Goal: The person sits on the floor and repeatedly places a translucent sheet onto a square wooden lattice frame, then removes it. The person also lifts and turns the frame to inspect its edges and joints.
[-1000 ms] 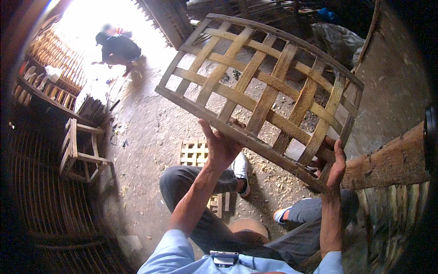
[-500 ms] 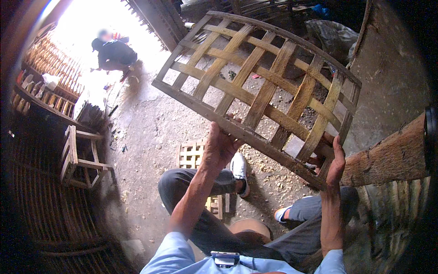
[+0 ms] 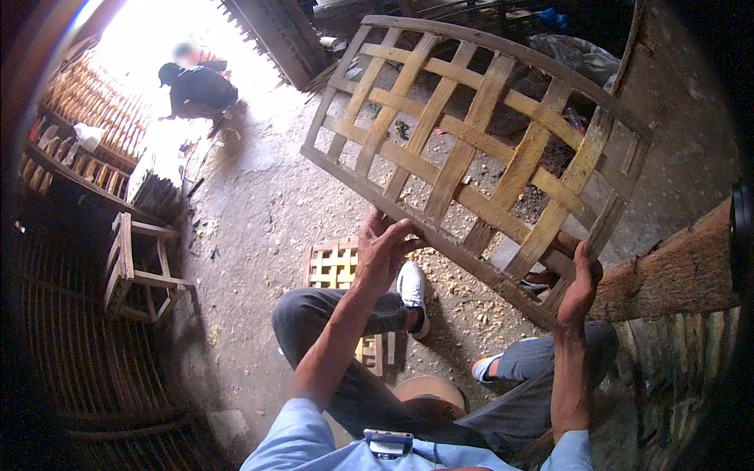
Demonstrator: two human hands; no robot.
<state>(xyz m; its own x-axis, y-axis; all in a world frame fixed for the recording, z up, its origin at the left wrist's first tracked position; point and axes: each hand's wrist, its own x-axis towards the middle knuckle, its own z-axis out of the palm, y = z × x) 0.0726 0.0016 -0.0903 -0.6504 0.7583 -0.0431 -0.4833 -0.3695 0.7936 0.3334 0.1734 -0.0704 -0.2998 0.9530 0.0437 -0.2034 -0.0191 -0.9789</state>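
A woven wooden lattice panel is held up tilted in front of me, its thin slats crossing inside a flat, slightly bowed frame. My right hand grips its lower right corner, the thumb in front and fingers reaching through the gaps behind. At the lower edge, left of the middle, my left hand has its thumb and fingers at the frame rail. Part of that hand's grip is hidden by the rail. Below, a similar lattice panel lies on the floor, partly covered by my left leg.
A small wooden stool frame stands at left. To my right a thick log slopes beside the wall. A round brown seat-like piece sits between my legs. Wood chips litter the floor. Another person crouches by the bright doorway.
The lattice panel has shifted to the right and turned slightly. My left hand now sits nearer the panel's left end, its thumb in front. My right hand stays at the corner.
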